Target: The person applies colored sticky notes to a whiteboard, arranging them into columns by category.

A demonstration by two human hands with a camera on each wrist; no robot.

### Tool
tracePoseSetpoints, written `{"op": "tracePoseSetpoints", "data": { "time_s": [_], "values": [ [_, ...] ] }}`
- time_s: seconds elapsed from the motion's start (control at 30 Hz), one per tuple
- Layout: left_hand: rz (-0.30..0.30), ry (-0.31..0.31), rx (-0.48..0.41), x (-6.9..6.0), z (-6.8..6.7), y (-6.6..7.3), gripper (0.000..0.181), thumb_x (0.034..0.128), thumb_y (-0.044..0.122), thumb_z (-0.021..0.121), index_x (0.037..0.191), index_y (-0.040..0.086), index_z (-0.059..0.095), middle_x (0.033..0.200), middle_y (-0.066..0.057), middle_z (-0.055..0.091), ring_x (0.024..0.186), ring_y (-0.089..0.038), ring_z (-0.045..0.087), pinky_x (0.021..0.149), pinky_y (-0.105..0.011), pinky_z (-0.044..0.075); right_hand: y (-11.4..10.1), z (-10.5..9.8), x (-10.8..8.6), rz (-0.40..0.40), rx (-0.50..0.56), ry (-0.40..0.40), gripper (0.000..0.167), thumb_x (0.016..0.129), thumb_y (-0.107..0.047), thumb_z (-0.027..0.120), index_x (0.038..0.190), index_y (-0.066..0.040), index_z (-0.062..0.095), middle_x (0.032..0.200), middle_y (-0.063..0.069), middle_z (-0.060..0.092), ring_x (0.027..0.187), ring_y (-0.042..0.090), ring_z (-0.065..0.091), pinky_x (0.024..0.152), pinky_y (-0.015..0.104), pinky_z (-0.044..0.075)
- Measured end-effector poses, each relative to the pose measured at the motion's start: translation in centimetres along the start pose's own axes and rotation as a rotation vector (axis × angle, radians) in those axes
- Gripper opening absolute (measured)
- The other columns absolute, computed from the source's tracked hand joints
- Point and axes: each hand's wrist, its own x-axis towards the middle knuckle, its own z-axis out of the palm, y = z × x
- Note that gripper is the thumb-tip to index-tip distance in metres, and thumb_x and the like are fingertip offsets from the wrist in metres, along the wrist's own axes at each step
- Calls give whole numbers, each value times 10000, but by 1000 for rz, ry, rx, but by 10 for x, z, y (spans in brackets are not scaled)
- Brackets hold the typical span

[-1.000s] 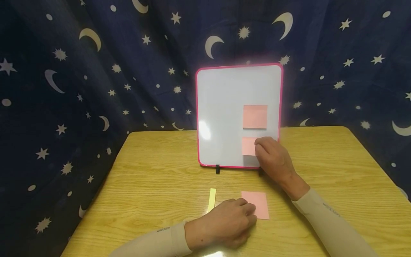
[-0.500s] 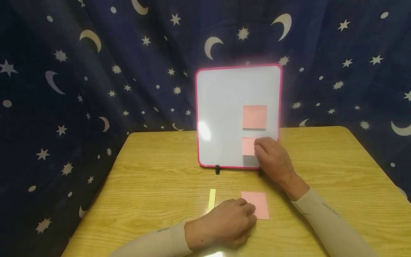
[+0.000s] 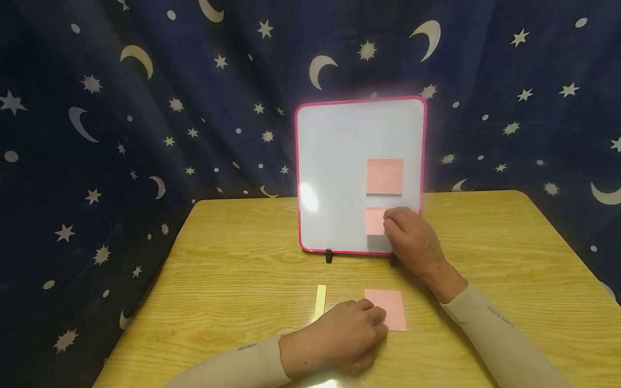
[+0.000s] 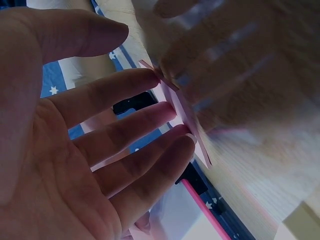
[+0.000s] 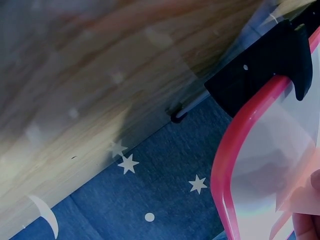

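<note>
My right hand (image 3: 416, 245) pinches the right side of a pink sticky note (image 3: 375, 221) against the lower right of the whiteboard (image 3: 332, 151). The right wrist view shows that note (image 5: 301, 199) between thumb and finger, at the edge of the frame. Above it, a second pink sticky note (image 3: 385, 177) is stuck to the board. On the table my left hand (image 3: 343, 338) rests with its fingertips on a pink sticky note pad (image 3: 395, 310). In the left wrist view those fingers (image 4: 135, 130) are loosely extended, thumb apart, touching the pad (image 4: 188, 116).
A yellow strip (image 3: 321, 302) lies on the wooden table (image 3: 233, 258), partly hidden behind my left hand. The pink-framed board stands on a support with black clips (image 3: 329, 256). A dark blue curtain (image 3: 218, 108) with moons and stars hangs behind and at the sides.
</note>
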Motion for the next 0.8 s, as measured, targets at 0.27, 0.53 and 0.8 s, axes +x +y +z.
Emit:
{"op": "tracePoseSetpoints", "data": {
  "time_s": [0.27,0.53,0.8],
  "values": [
    [2,7,6,0,0,0,179,870,416,714,845,269,615,875,106,496,837,-96,544,538,-196,331,0,0,0,3,-1,-6,202,967,76,424,845,35,581,968,159,644,835,341,600,699,442,550],
    [-8,12,-6,0,0,0,177,858,404,723,836,270,610,871,109,497,837,-94,544,562,-191,377,0,0,0,1,0,-6,214,973,80,406,839,37,568,948,159,632,816,338,587,683,438,541],
    [-8,3,-14,1,1,0,169,860,408,724,848,275,620,884,111,508,845,-94,549,573,-190,396,0,0,0,1,1,-26,184,953,104,443,840,38,572,955,162,627,826,345,585,699,440,541]
  ]
}}
